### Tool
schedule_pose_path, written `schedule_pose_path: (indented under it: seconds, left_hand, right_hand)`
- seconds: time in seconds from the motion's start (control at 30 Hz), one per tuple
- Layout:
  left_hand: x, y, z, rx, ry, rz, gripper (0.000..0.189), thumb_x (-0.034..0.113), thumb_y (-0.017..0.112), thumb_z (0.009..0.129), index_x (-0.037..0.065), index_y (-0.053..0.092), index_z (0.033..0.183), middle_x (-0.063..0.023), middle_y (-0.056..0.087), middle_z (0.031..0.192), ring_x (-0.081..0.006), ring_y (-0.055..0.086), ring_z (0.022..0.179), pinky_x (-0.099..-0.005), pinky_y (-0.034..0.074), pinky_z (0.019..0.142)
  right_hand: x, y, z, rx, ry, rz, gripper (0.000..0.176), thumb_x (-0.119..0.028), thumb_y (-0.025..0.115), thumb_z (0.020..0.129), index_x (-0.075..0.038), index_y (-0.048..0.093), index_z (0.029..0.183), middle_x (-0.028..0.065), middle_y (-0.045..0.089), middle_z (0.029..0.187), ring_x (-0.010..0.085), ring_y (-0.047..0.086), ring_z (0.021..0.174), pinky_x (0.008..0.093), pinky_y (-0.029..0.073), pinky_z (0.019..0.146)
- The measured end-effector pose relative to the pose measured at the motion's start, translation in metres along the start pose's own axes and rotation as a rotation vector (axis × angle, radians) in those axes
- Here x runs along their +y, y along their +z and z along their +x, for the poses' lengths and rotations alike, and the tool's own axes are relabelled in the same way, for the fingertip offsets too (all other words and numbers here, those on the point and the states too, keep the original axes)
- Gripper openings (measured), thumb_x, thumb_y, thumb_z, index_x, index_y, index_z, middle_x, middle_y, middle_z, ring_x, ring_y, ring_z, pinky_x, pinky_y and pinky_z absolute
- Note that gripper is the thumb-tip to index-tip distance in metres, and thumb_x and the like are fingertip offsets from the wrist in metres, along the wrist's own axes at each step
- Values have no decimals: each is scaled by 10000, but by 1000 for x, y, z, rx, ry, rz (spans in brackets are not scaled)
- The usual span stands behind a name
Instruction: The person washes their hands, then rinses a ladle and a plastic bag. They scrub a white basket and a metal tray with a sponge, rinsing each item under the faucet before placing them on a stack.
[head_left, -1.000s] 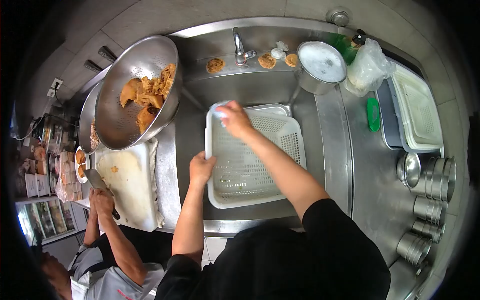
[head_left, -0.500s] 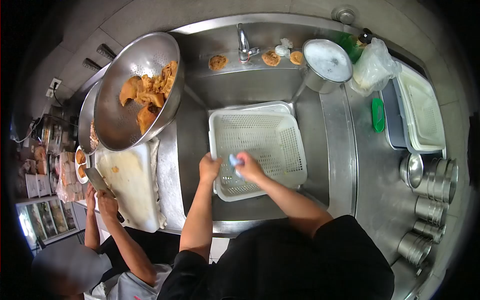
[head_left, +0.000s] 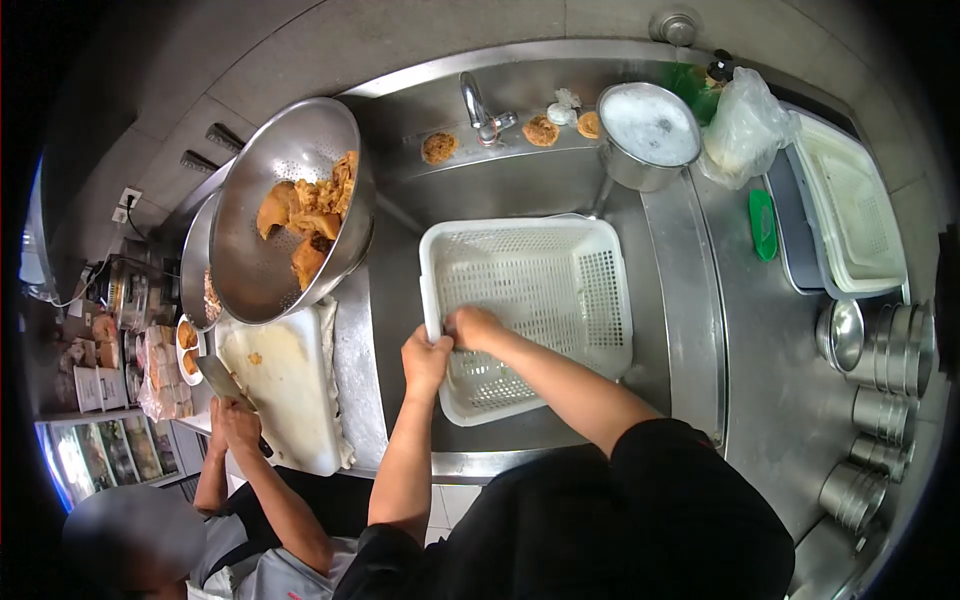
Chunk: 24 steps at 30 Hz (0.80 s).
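Observation:
A white perforated plastic basket lies in the steel sink. My left hand grips the basket's near-left rim. My right hand is inside the basket, fingers closed and pressed against the left wall just beside my left hand. The small blue sponge it held in the earlier frames is hidden under the fingers.
A steel colander with fried pieces leans at the sink's left. Another person's hand holds a cleaver by a white cutting board. Faucet, pot, plastic bag, stacked white containers and steel cups stand around.
My right hand swept from the basket's far-left corner down to the near-left wall beside my left hand. The basket shifted and turned slightly. The sponge went out of sight.

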<state>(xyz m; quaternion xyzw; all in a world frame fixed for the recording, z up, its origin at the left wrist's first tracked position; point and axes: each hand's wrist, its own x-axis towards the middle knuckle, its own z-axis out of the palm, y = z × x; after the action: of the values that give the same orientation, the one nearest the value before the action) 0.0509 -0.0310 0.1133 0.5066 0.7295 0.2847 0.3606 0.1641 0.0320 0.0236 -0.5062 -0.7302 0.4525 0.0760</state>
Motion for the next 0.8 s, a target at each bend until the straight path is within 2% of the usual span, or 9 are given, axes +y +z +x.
schedule_pose_path:
  seconds: [0.07,0.13,0.17,0.27,0.33,0.47,0.6,0.67,0.8]
  left_hand:
    - [-8,-5,9,38,-38,-33,260,134,641,777,-28,681,976,-134,709,805,-188,667,742,-340,523,709]
    - [-16,-9,11,33,-43,-64,265,138,644,774,-30,681,975,-141,707,804,-197,667,734,-340,521,705]
    - [-17,-8,9,33,-48,-55,264,139,644,772,-29,681,972,-136,706,800,-194,666,729,-340,521,706]
    - [0,-7,-6,29,-39,-1,249,136,641,769,-27,680,953,-125,694,762,-183,657,706,-347,520,698]
    - [11,-11,-11,42,-28,48,233,134,641,770,-23,683,937,-124,687,736,-176,652,687,-349,519,684]
    - [26,-16,-8,25,-13,98,224,107,625,776,-31,679,944,-85,693,776,-136,626,711,-321,511,688]
    - [13,-6,4,80,17,-48,225,129,633,766,-25,681,922,-160,683,747,-201,662,685,-362,522,676]
    - [13,-2,10,121,14,4,230,124,632,764,-22,682,934,-167,693,794,-227,674,709,-366,523,693]
    - [9,-2,18,111,81,56,260,119,628,765,-6,693,984,-175,707,873,-275,701,789,-379,530,737]
  right_hand:
    - [-8,-9,-24,-40,-52,10,267,-192,661,799,-105,707,1047,174,707,992,360,676,941,438,526,849]
    - [-9,-15,-27,319,-132,344,283,-169,641,816,-69,682,1078,180,695,1026,354,667,965,423,522,856]
    - [-17,-30,-18,483,-195,355,294,-147,622,834,-35,654,1105,183,683,1051,353,657,980,422,515,863]
    - [-42,-78,20,700,-97,340,295,-155,621,844,-57,642,1121,182,684,1058,375,648,985,437,512,864]
    - [-38,-82,31,566,-12,226,281,-161,633,844,-59,645,1105,166,666,1078,373,643,986,445,514,864]
    - [-24,-34,10,563,-108,151,282,-192,661,829,-63,654,1080,154,632,1096,368,632,1006,446,518,861]
    - [-22,19,-38,120,46,-71,252,-230,696,792,-84,686,997,145,614,1091,348,614,1040,432,518,878]
    - [-9,49,-51,159,-88,-82,204,-193,669,790,-88,696,963,134,637,1082,338,626,1015,442,513,893]
    - [-25,26,-78,-70,-184,-3,199,-145,634,753,-95,705,932,107,686,1020,315,636,1004,439,502,890]
